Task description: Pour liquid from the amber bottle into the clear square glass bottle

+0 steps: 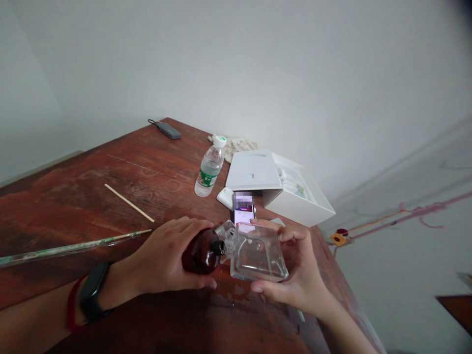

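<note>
My left hand (165, 258) is wrapped round a small dark brown bottle (201, 253), tipped on its side with its black neck pointing right. My right hand (298, 275) grips a clear, square glass bottle (260, 253), also tilted, with its mouth against the brown bottle's neck. Both bottles are held just above the red-brown wooden table (110, 196), near its front right part. A few wet spots (236, 292) show on the wood below them. A black band and a red cord sit on my left wrist.
A phone (243, 209) with a lit screen lies just behind the bottles. Further back stand a plastic water bottle (210, 167), an open white box (280, 184), a cloth (239, 145) and a dark power bank (168, 130). Thin sticks (129, 202) lie at the left. The table's right edge is close.
</note>
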The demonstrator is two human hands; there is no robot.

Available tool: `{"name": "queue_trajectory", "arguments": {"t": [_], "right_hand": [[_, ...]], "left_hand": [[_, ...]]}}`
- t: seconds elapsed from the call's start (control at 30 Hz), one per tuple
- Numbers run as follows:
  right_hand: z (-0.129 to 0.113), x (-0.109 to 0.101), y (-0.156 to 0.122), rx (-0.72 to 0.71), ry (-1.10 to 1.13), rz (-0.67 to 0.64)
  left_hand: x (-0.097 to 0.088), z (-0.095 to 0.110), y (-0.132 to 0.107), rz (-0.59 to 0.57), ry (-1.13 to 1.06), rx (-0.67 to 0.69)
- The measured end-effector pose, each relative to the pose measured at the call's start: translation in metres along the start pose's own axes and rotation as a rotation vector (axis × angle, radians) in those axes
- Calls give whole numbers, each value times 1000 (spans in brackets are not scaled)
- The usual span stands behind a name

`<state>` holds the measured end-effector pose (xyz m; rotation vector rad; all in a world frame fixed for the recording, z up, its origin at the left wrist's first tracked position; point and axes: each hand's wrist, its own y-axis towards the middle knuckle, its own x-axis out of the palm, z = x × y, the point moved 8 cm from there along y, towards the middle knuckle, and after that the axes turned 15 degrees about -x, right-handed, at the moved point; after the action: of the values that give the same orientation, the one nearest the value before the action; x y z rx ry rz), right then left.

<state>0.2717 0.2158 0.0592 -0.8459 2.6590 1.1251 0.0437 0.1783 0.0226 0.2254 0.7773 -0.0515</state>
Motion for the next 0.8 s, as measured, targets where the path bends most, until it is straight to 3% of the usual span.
{"name": "queue_trajectory", "arguments": {"t": [0.8], "right_hand": [[3, -2, -3, 22, -4, -6]], "left_hand": [[-1, 1, 0, -2, -13, -15]]}}
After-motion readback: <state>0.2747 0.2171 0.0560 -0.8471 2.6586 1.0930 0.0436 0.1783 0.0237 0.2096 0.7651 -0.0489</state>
